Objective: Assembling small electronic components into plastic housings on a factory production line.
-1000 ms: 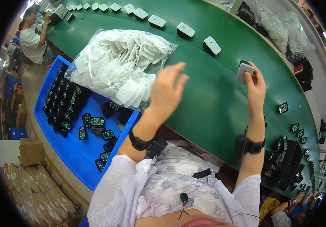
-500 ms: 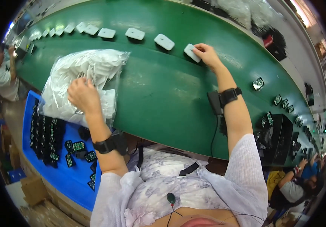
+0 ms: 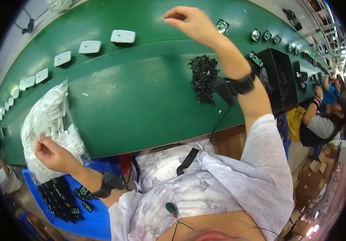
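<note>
My left hand (image 3: 53,156) is at the near edge of a clear plastic bag (image 3: 65,105) full of thin white plastic pieces (image 3: 46,116). Its fingertips are drawn together against the pieces; what lies between them is too small to make out. My right hand (image 3: 191,25) is raised over the far side of the green table, thumb and fingers apart, with nothing in it. Right of that hand lies a small black casing with a green circuit board (image 3: 222,26). Left of it sits a white-topped rounded block (image 3: 123,36), the nearest in a line of similar blocks (image 3: 90,47).
On the green table (image 3: 137,88), a heap of small black parts (image 3: 204,76) lies beside my right forearm. A black bin (image 3: 279,78) stands to the right, with more circuit-board casings (image 3: 255,35) beyond. A blue tray (image 3: 96,225) holds casings at lower left. A co-worker (image 3: 321,122) is at right.
My right hand has let go of the white-topped block and moved right, away from it. The view has turned to the right. My left hand remains at the bag.
</note>
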`<action>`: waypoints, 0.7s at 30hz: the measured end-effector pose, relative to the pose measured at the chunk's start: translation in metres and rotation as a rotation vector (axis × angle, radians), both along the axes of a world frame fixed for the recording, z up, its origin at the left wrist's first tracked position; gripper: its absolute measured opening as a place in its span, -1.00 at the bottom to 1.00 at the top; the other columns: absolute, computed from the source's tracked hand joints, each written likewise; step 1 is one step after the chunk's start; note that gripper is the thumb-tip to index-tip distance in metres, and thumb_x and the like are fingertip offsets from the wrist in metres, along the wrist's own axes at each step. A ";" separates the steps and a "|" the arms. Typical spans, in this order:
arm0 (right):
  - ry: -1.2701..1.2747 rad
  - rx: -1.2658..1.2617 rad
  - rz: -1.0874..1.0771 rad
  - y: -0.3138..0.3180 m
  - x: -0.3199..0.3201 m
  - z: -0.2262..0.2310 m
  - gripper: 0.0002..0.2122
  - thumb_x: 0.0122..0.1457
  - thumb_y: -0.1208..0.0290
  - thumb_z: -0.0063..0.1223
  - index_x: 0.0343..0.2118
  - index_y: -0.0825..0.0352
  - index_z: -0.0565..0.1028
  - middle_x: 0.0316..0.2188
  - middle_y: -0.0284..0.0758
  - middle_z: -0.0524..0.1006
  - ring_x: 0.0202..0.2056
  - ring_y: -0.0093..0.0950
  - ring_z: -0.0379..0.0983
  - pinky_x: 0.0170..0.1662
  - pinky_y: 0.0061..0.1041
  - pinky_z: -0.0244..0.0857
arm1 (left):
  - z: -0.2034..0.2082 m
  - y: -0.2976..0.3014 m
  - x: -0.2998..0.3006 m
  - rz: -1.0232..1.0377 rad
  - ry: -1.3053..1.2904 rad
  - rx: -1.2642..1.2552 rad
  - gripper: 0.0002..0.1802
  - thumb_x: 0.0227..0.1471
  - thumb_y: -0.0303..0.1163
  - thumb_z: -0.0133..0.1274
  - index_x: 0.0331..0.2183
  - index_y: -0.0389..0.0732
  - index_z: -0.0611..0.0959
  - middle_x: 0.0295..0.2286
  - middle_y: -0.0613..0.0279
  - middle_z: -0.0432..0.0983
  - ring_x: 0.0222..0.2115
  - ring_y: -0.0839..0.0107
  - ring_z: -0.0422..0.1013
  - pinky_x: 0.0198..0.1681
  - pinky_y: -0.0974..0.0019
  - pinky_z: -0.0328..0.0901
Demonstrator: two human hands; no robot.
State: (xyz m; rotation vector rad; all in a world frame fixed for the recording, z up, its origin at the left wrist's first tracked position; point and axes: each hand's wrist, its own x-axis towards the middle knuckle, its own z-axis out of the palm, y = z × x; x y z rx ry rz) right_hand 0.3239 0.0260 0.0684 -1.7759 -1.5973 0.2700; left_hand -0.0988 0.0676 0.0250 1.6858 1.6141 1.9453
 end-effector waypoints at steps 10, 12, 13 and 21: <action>-0.290 -0.052 -0.219 -0.128 0.000 -0.061 -0.89 0.04 0.43 0.13 -0.37 0.30 0.55 -0.46 -0.35 0.45 -0.45 -0.41 0.37 -0.32 -0.49 0.31 | -0.030 -0.064 0.110 -1.015 -0.588 -0.831 -0.80 0.17 -0.49 -0.10 -0.18 -0.40 0.45 -0.45 0.10 0.51 -0.49 0.43 0.47 -0.45 0.43 0.41; -0.348 -0.022 -0.168 -0.120 -0.006 -0.070 -0.89 0.03 0.43 0.14 -0.36 0.28 0.54 -0.45 -0.35 0.43 -0.40 -0.39 0.37 -0.29 -0.47 0.31 | -0.042 -0.064 0.110 -1.028 -0.580 -0.894 -0.79 0.17 -0.49 -0.11 -0.17 -0.41 0.45 -0.44 0.09 0.51 -0.48 0.42 0.48 -0.42 0.41 0.43; -0.411 0.010 -0.126 -0.116 -0.009 -0.073 -0.88 0.02 0.42 0.14 -0.35 0.27 0.54 -0.44 -0.36 0.42 -0.35 -0.37 0.37 -0.27 -0.45 0.31 | -0.048 -0.065 0.110 -1.052 -0.574 -0.958 -0.77 0.17 -0.48 -0.12 -0.16 -0.41 0.45 -0.43 0.07 0.51 -0.47 0.41 0.49 -0.40 0.40 0.45; -0.717 -0.203 -0.014 -0.101 -0.024 -0.070 -0.96 0.07 0.53 0.01 -0.40 0.34 0.42 -0.42 -0.32 0.42 -0.31 -0.32 0.35 -0.24 -0.36 0.32 | -0.049 -0.065 0.113 -1.039 -0.593 -0.967 -0.81 0.17 -0.39 -0.03 -0.34 -0.36 0.46 -0.44 0.06 0.51 -0.51 0.38 0.51 -0.46 0.39 0.46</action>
